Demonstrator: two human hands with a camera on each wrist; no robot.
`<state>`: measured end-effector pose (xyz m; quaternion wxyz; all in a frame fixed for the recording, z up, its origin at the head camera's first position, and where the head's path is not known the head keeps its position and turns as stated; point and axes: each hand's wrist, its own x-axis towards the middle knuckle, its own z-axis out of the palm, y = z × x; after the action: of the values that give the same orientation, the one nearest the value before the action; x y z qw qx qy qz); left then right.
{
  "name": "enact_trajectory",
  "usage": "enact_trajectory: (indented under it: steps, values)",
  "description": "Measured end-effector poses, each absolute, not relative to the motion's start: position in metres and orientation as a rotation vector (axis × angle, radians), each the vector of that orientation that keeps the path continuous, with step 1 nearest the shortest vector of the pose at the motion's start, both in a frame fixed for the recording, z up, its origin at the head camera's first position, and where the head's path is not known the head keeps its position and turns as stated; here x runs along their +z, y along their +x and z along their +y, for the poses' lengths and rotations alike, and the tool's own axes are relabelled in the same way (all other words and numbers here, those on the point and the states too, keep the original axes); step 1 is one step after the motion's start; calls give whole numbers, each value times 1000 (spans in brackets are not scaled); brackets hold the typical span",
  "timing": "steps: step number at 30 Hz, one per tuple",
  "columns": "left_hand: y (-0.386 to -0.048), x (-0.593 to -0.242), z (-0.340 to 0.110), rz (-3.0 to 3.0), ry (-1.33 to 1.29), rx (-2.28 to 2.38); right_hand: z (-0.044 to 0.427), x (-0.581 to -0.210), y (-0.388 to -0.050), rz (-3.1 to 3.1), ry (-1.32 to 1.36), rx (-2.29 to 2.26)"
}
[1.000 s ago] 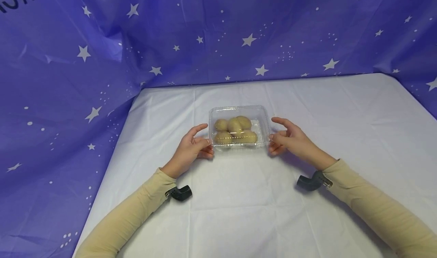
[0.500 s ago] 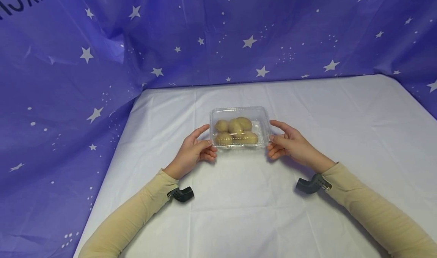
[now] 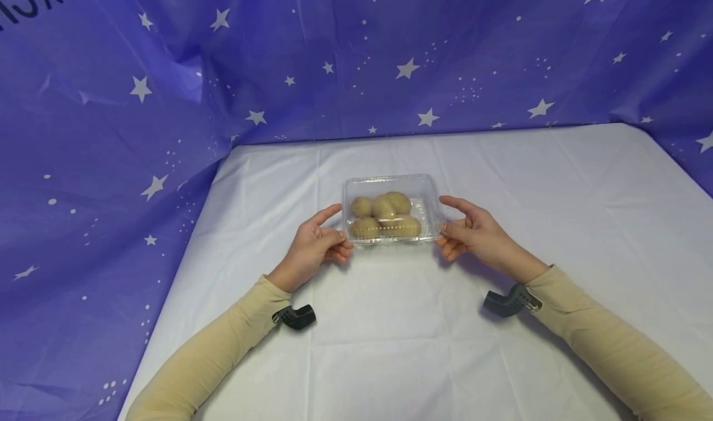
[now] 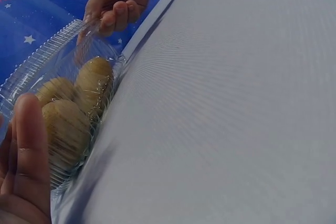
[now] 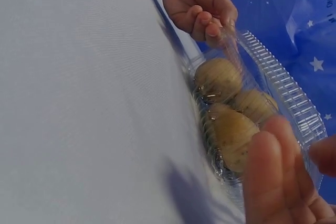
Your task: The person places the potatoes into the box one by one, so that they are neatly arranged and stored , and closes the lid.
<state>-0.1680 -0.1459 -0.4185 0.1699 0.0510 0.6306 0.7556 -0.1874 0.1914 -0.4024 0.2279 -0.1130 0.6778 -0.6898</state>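
Observation:
A clear plastic clamshell container (image 3: 423,189) with several potatoes (image 3: 384,209) inside is near the middle of the table in the head view. My left hand (image 3: 312,241) grips its left end, thumb at the rim and forefinger along the side. At the opposite end my right hand (image 3: 476,232) holds the rim the same way. In the left wrist view, the ribbed container wall (image 4: 55,43) rises beside my fingers. From the right wrist, the potatoes (image 5: 218,80) show through the plastic. Whether its base touches the cloth I cannot tell.
A white cloth (image 3: 390,334) covers the table. Blue-purple sheeting (image 3: 356,49) with white stars hangs behind and along the left side. Dark curved devices (image 3: 298,317) are fixed at both cuffs.
The right forefinger has come in against the container's side, and both hands have closed in on its ends. The container itself has hardly shifted.

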Motion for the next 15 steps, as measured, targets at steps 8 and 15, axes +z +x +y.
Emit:
enact_trajectory:
  steps: [8, 15]
  values:
    - [-170, -418, -145, 1811, 87, 2144, 191, -399, -191, 1901, -268, -1825]
    - [-179, -413, -153, 1980, 20, 2043, 195, -393, -198, 1953, -235, -1728]
